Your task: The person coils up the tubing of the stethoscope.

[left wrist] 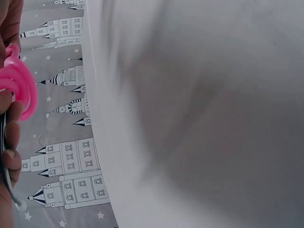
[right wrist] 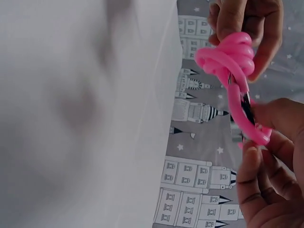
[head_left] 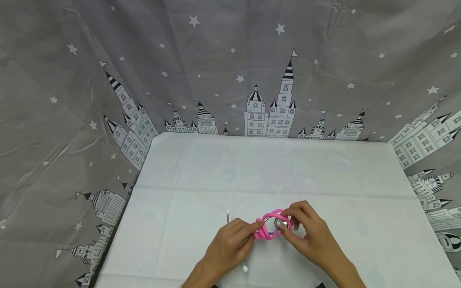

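A stethoscope with pink tubing is held up over the white table, its tube wound into a tight coil with a loop. My left hand grips the coiled end. Metal ear tubes stick out past that hand on both sides, with white ear tips at their ends; the rest of them is hidden behind the fingers. My right hand pinches the loop's other end, near the round silver chest piece. In the right wrist view, the pink coil spans from one hand to the other.
A white cloth covers the table, with faint fold lines across it. Grey curtain fabric printed with castles and stars hangs behind and along both sides. Small dark pieces show at the bottom edge near the wrists.
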A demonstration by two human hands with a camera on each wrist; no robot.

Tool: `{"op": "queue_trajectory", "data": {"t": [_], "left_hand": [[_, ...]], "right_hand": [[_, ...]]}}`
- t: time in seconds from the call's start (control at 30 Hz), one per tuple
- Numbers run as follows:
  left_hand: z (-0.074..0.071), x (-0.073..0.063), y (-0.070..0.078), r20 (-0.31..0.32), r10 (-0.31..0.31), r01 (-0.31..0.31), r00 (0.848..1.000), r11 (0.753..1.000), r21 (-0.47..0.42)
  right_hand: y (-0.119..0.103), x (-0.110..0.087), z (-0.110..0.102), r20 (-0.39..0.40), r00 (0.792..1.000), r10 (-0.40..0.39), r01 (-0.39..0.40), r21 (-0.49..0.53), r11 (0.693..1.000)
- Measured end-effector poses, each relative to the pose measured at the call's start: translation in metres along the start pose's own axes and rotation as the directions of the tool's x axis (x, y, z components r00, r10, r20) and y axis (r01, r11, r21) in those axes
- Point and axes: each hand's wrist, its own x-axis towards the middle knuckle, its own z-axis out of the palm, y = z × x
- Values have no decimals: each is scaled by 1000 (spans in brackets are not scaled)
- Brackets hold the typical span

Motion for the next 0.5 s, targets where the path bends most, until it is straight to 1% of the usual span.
{"op": "queue_trajectory", "data": {"t": [0.07, 0.13, 0.27, 0.37, 0.43, 0.5], "left_hand": [[-1, 0, 0, 20, -19, 19, 1000, 1000, 4], [-1, 0, 1, 35, -29, 29, 999, 1000, 1], [-1, 2, 3, 62, -21, 21, 998, 1000, 4], [-1, 4, 5, 77, -9, 7, 997, 1000, 28], [-1, 4, 5, 82, -12, 9, 997, 999, 43], [-1, 4, 5, 81, -21, 16, 997, 998, 53]], "right_hand": [[0, -2, -1, 39, 998, 45, -45, -9, 999], [1, -4, -1, 58, 996, 74, -73, -17, 997], [6, -5, -1, 29, 998, 64, -65, 27, 998], [8, -4, -1, 19, 998, 66, -67, 57, 996], [8, -5, -1, 32, 996, 87, -88, 39, 995], [7, -5, -1, 39, 995, 92, -92, -5, 996]]}}
